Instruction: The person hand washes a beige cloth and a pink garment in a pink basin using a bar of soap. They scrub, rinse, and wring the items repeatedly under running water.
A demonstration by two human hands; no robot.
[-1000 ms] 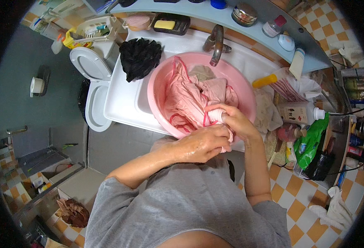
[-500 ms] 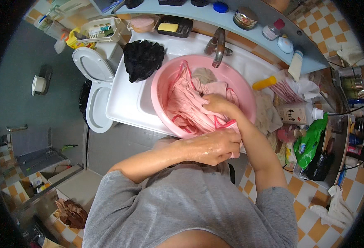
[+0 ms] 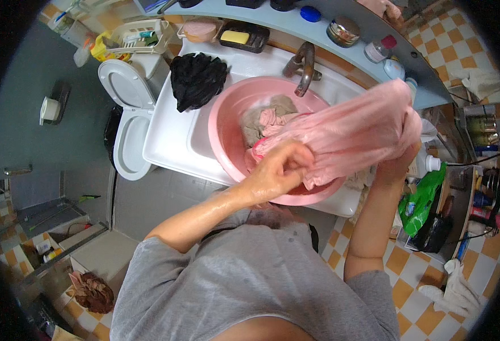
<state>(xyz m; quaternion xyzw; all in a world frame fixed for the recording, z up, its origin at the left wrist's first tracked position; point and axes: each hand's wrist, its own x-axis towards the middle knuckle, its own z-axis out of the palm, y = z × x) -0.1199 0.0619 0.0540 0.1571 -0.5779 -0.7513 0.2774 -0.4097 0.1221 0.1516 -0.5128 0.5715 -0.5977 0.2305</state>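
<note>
Pink garment (image 3: 361, 133) is rising beyond left hand (image 3: 281, 170), whose grip I'm not discerning; right hand (image 3: 399, 162) is grasping it.

Dark wall (image 3: 22, 125) left; white toilet (image 3: 131, 116); pale-blue shelf (image 3: 318, 29) along top; orange-white checked floor (image 3: 400, 267) lower right.

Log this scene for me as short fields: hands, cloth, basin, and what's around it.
Left hand: curled at the pink cloth, grip unclear
Right hand: at the cloth's raised end, partly hidden
Pink cloth: spread above the basin, past its right rim
Basin: pink, on the white sink
Inside: grayish-brown cloth
Around: black bunched item left, faucet behind
</note>
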